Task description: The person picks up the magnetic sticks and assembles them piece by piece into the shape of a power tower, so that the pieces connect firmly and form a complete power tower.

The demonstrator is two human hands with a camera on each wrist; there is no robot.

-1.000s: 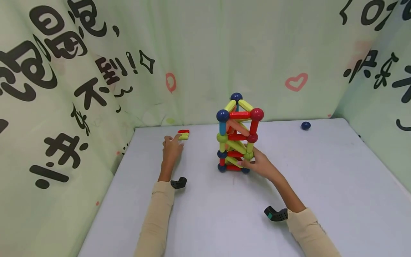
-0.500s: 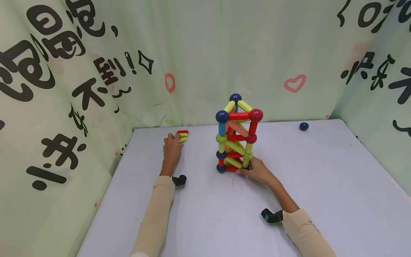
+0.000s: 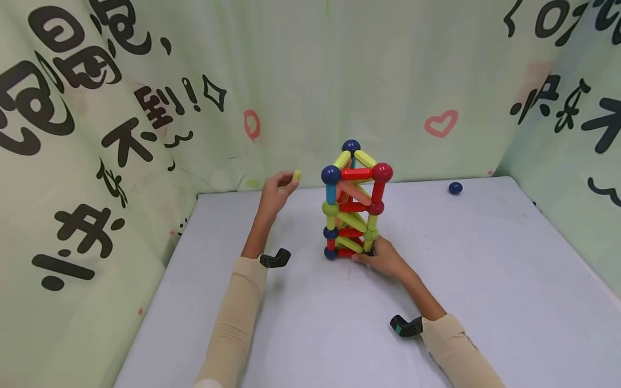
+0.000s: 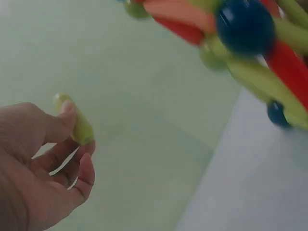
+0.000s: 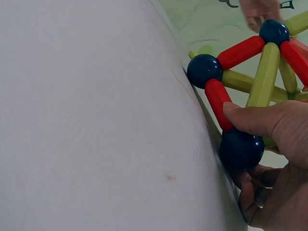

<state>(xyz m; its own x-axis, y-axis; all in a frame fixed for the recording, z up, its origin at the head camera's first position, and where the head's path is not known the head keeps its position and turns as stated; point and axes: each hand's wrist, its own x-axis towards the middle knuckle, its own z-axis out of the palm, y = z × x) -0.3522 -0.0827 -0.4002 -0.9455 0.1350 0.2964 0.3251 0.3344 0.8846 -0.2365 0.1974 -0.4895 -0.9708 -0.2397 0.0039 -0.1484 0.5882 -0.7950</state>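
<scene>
My left hand [image 3: 275,194] is raised over the table's far left part. It pinches a yellow-green magnetic rod [image 4: 79,124] between thumb and fingers, apart from the tower. A tower of magnetic rods and balls [image 3: 356,174] stands upright mid-table, with a blue ball at its peak. My right hand [image 3: 387,258] grips the tower's lower right corner. In the right wrist view, the thumb lies over a red rod [image 5: 219,103] and the fingers curl below a dark blue ball [image 5: 242,151]. The tower's upper part is outside that view.
A loose dark blue ball [image 3: 455,188] lies near the back right edge of the white table [image 3: 310,323]. A pale green printed curtain [image 3: 301,81] hangs close behind the table and along both sides. Each wrist carries a black camera [image 3: 275,258].
My left hand has picked up a yellow-green rod from the small pile and moved up and right with it. My right hand slid lower on the tower, to its bottom corner.
</scene>
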